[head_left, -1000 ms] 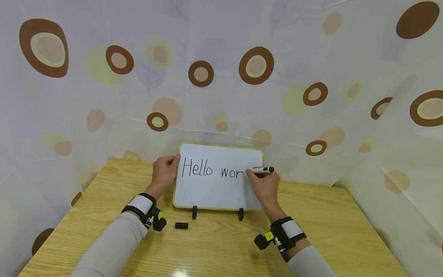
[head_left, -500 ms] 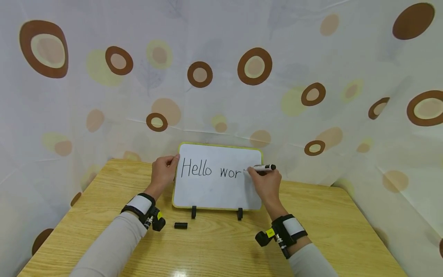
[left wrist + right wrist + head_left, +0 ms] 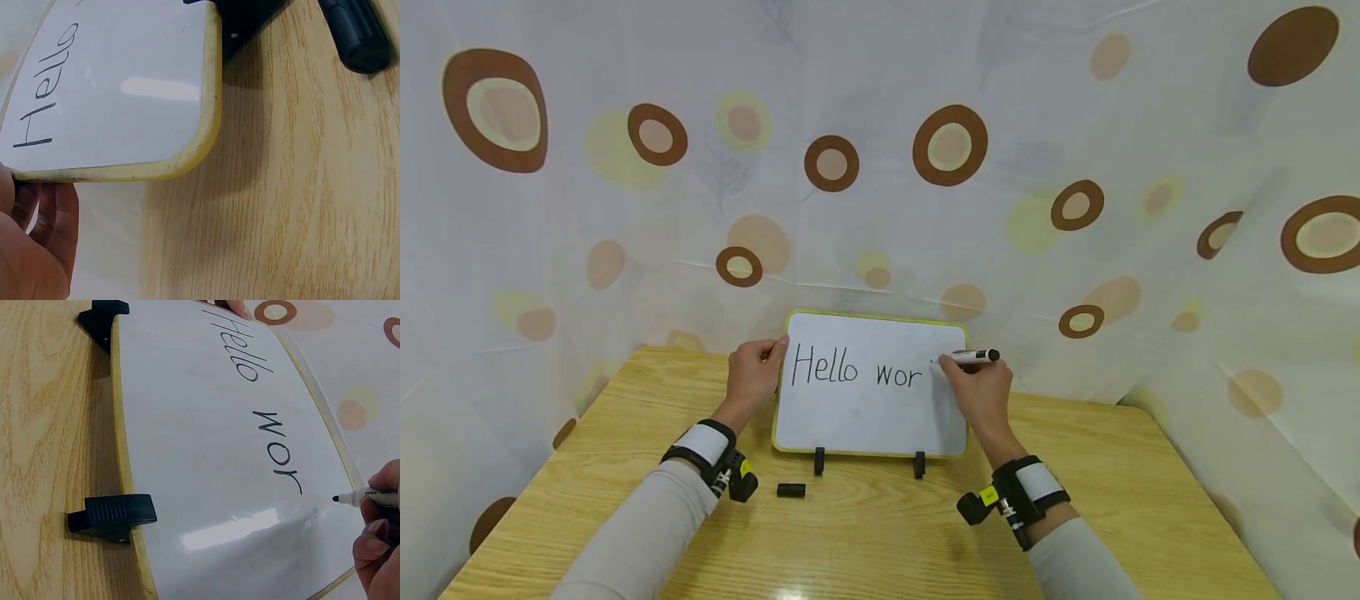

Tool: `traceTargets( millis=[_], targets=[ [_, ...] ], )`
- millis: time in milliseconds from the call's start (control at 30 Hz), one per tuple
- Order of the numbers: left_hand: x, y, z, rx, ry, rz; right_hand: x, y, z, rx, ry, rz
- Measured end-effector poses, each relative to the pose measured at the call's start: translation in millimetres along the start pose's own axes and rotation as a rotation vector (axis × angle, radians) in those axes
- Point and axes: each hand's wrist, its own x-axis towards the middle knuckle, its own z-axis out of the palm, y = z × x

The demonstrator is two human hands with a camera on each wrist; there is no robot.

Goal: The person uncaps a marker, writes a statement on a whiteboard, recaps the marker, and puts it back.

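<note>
A small whiteboard [image 3: 857, 421] with a yellow rim leans back on two black stand feet; "Hello wor" is written across it in black. My left hand [image 3: 752, 377] grips the board's left edge, thumb at the front and fingers behind, as the left wrist view shows at the rim [image 3: 125, 172]. In my right hand [image 3: 983, 396] a white marker [image 3: 976, 357] with a black end is pinched. Its dark tip [image 3: 336, 499] is by the board's surface, right of and above the "r"; whether it touches I cannot tell.
A black marker cap [image 3: 791, 491] lies on the wooden table [image 3: 865, 533] in front of the board. Black stand feet [image 3: 919, 465] stick out below its lower edge. Behind the table hangs a patterned cloth [image 3: 880, 225].
My right hand has moved a little up and to the right with the marker, away from the finished "r". The left hand stays on the board's edge.
</note>
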Motion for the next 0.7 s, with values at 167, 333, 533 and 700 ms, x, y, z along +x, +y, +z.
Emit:
traceTargets(
  millis=[167,333,533,700],
  targets=[
    [-0.3,0.3,0.3,-0.003,-0.002,-0.003,0.6,0.6,-0.2,0.000,-0.011,0.001],
    [-0.4,1.1,0.4,-0.014,-0.008,-0.006,0.0,1.8,-0.8,-0.011,-0.017,0.004],
    [-0.6,0.8,0.3,-0.020,-0.009,-0.008,-2.1,3.5,-0.2,-0.026,-0.027,0.003],
    [-0.5,0.2,0.3,-0.021,-0.013,-0.010,-3.0,4.7,0.5,-0.022,-0.030,0.003]
  ],
)
